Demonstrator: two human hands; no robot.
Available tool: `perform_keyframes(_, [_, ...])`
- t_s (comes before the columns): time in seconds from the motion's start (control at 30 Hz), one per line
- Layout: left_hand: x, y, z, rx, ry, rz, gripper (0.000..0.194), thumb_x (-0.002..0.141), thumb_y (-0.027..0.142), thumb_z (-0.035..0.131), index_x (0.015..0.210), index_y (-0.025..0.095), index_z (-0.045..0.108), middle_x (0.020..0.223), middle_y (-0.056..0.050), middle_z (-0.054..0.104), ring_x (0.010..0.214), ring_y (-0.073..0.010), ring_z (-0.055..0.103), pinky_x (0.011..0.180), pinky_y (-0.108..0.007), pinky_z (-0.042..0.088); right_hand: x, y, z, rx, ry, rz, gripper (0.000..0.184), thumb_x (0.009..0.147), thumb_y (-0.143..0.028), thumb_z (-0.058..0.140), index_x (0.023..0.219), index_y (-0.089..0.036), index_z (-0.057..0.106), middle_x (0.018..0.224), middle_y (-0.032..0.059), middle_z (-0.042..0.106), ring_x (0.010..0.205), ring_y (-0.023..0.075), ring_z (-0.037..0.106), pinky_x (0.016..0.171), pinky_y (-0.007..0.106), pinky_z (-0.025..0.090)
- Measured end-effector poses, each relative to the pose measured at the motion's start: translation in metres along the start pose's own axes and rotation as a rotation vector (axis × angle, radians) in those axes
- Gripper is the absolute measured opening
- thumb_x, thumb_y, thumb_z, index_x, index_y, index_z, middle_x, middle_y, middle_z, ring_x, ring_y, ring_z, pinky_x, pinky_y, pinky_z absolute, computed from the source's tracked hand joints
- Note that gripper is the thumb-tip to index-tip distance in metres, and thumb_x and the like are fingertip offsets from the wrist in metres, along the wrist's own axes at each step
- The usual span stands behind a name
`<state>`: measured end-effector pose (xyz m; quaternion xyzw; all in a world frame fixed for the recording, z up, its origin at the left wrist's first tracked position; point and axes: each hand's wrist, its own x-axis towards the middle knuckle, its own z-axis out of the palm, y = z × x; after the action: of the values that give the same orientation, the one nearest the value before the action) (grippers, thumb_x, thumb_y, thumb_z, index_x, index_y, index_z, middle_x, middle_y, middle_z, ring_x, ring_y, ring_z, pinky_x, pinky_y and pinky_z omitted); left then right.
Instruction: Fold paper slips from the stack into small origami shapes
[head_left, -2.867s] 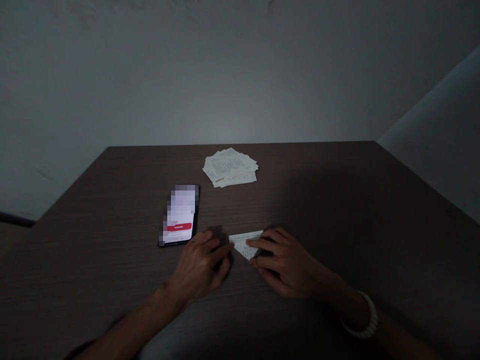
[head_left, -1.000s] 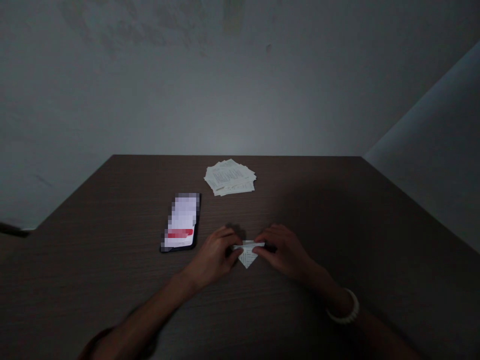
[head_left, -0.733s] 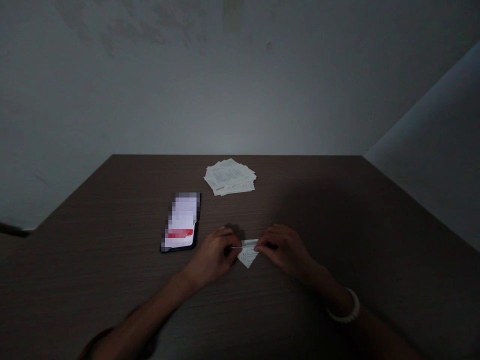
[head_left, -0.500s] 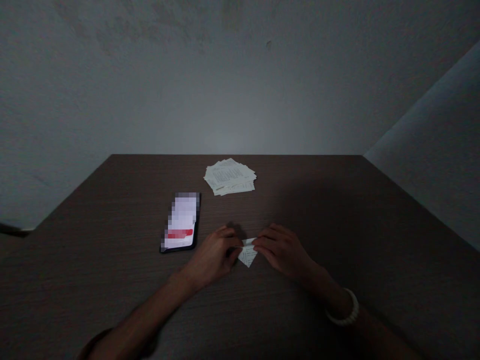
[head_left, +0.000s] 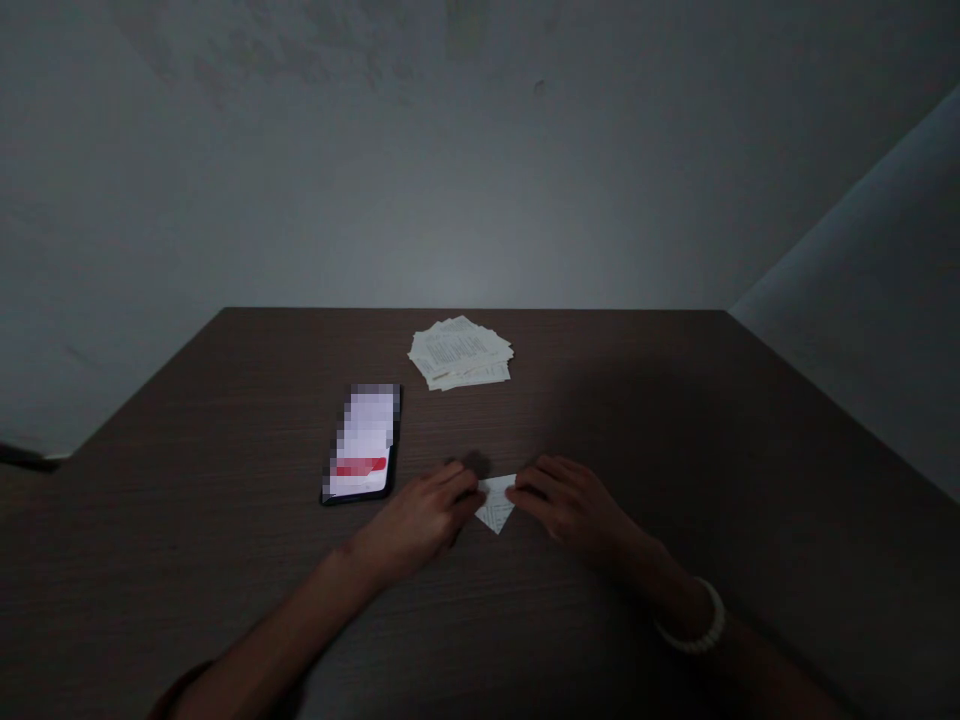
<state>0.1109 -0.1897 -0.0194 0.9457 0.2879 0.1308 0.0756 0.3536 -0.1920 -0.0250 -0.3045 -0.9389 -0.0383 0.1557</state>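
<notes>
Between my two hands is a small folded piece of printed paper [head_left: 496,506], its lower end coming to a point towards me. My left hand [head_left: 429,515] pinches its left edge with thumb and fingers. On the other side, my right hand [head_left: 568,503] grips the right edge, fingers bent and pressed together. The paper's side corners are hidden under my fingertips. It lies on or just above the dark wooden table [head_left: 480,630]; I cannot tell which. A pale beaded bracelet [head_left: 701,625] circles my right wrist.
A fanned pile of printed paper sheets [head_left: 461,352] lies near the table's far edge. Left of my left hand rests a phone [head_left: 364,440] with a lit, blurred screen. A grey wall [head_left: 480,180] rises behind the table.
My fingers have shifted slightly on the paper, and its upper fold looks flatter now. The phone and the pile of sheets stay where they were.
</notes>
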Motion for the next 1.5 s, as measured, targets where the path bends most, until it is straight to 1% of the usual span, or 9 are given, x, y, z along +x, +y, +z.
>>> perform_keyframes(0.17, [-0.002, 0.004, -0.004, 0.041, 0.001, 0.016, 0.029, 0.099, 0.014, 0.035, 0.105, 0.013, 0.063, 0.092, -0.008, 0.059, 0.086, -0.0198, 0.056, 0.079, -0.036, 0.051, -0.002, 0.0, 0.001, 0.047, -0.029, 0.025, 0.023, 0.092, -0.012, 0.05, 0.106, -0.022, 0.065, 0.098, 0.0052, 0.064, 0.087, 0.0201, 0.055, 0.072, 0.034, 0.044])
perform_keyframes(0.3, [-0.005, 0.005, -0.002, 0.015, -0.007, 0.01, 0.026, 0.097, 0.013, 0.039, 0.107, 0.013, 0.063, 0.096, -0.009, 0.06, 0.09, -0.0224, 0.056, 0.079, -0.039, 0.051, -0.007, 0.001, 0.005, 0.109, -0.004, 0.095, 0.021, 0.091, -0.011, 0.052, 0.104, -0.022, 0.065, 0.097, 0.0049, 0.066, 0.088, 0.0197, 0.055, 0.076, 0.034, 0.046])
perform_keyframes(0.43, [-0.004, 0.004, -0.004, -0.103, -0.006, -0.054, 0.024, 0.095, 0.013, 0.043, 0.106, 0.013, 0.064, 0.097, -0.009, 0.06, 0.09, -0.0221, 0.056, 0.079, -0.038, 0.051, -0.008, 0.005, 0.007, 0.232, 0.045, 0.224, 0.011, 0.091, -0.018, 0.055, 0.093, -0.019, 0.065, 0.091, 0.0055, 0.066, 0.086, 0.0193, 0.056, 0.076, 0.033, 0.048])
perform_keyframes(0.6, [0.0, 0.0, -0.004, -0.334, 0.08, -0.157, 0.021, 0.096, 0.016, 0.044, 0.098, 0.016, 0.066, 0.089, -0.006, 0.061, 0.086, -0.0188, 0.056, 0.077, -0.034, 0.05, -0.003, 0.008, 0.003, 0.312, 0.026, 0.286, 0.012, 0.091, -0.022, 0.055, 0.09, -0.019, 0.067, 0.09, 0.0057, 0.064, 0.086, 0.0183, 0.057, 0.075, 0.031, 0.048])
perform_keyframes(0.67, [0.002, -0.002, -0.001, -0.361, 0.118, -0.189, 0.02, 0.094, 0.016, 0.046, 0.099, 0.016, 0.065, 0.089, -0.006, 0.061, 0.086, -0.0193, 0.057, 0.077, -0.035, 0.05, -0.001, 0.007, 0.001, 0.305, 0.015, 0.293, 0.013, 0.091, -0.022, 0.054, 0.09, -0.02, 0.067, 0.09, 0.0058, 0.064, 0.086, 0.0185, 0.057, 0.076, 0.032, 0.047])
perform_keyframes(0.9, [0.003, -0.004, 0.007, -0.393, 0.166, -0.293, 0.013, 0.086, 0.014, 0.054, 0.09, 0.015, 0.067, 0.088, -0.007, 0.062, 0.086, -0.0207, 0.058, 0.076, -0.036, 0.05, -0.001, 0.006, 0.004, 0.368, 0.035, 0.353, 0.009, 0.088, -0.018, 0.057, 0.085, -0.019, 0.065, 0.087, 0.0048, 0.064, 0.084, 0.0184, 0.056, 0.074, 0.031, 0.047])
perform_keyframes(1.2, [0.007, -0.005, 0.002, -0.427, 0.124, -0.35, 0.012, 0.083, 0.013, 0.059, 0.082, 0.016, 0.071, 0.082, -0.005, 0.065, 0.078, -0.0194, 0.061, 0.068, -0.033, 0.049, 0.005, 0.003, 0.002, 0.251, 0.011, 0.353, 0.004, 0.082, -0.017, 0.06, 0.08, -0.019, 0.064, 0.083, 0.0038, 0.064, 0.082, 0.0185, 0.056, 0.073, 0.03, 0.046])
perform_keyframes(1.37, [0.008, -0.002, 0.0, -0.411, 0.121, -0.367, 0.013, 0.083, 0.013, 0.059, 0.078, 0.016, 0.071, 0.078, -0.005, 0.064, 0.077, -0.019, 0.061, 0.068, -0.032, 0.048, 0.005, 0.004, 0.001, 0.263, 0.025, 0.313, 0.011, 0.089, -0.022, 0.057, 0.082, -0.019, 0.066, 0.085, 0.0038, 0.064, 0.081, 0.0166, 0.057, 0.073, 0.028, 0.045])
perform_keyframes(1.5, [0.005, -0.003, 0.004, -0.383, 0.142, -0.33, 0.017, 0.087, 0.014, 0.056, 0.078, 0.015, 0.07, 0.078, -0.005, 0.063, 0.075, -0.0179, 0.06, 0.068, -0.031, 0.048, 0.003, 0.008, 0.003, 0.26, 0.014, 0.256, 0.011, 0.091, -0.023, 0.058, 0.084, -0.018, 0.065, 0.087, 0.0037, 0.065, 0.082, 0.0163, 0.057, 0.073, 0.028, 0.044])
